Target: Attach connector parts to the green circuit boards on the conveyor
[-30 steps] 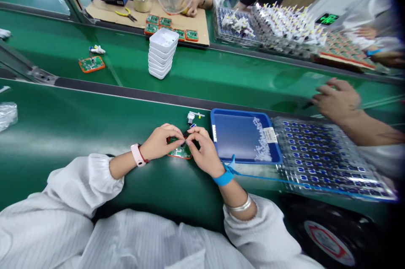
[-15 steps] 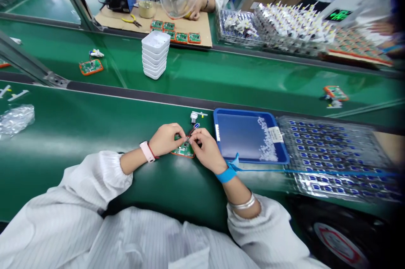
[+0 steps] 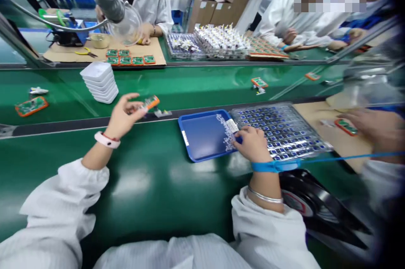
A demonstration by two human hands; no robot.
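My left hand (image 3: 122,116) is raised near the far edge of the near belt, its fingers spread. A green circuit board with an orange rim (image 3: 149,102) sits at its fingertips, apparently pinched by its near end, and is slightly blurred. My right hand (image 3: 251,144) rests curled at the corner of a blue plastic tray (image 3: 202,138), next to a white label (image 3: 232,125) and a line of small white parts (image 3: 227,133). Its fingertips are hidden. Just beyond it lies a clear blister tray of small blue components (image 3: 281,130).
A small white part (image 3: 163,113) lies on the dark belt rail. A stack of white trays (image 3: 99,84) stands on the far belt. At right, a co-worker's hand (image 3: 376,127) is beside a circuit board (image 3: 346,127) on cardboard. A black tape roll (image 3: 316,205) is by my right wrist.
My hands have parted from the board they worked on together. The left has carried it forward and left, the right has moved onto the tray, and the view has tilted up.
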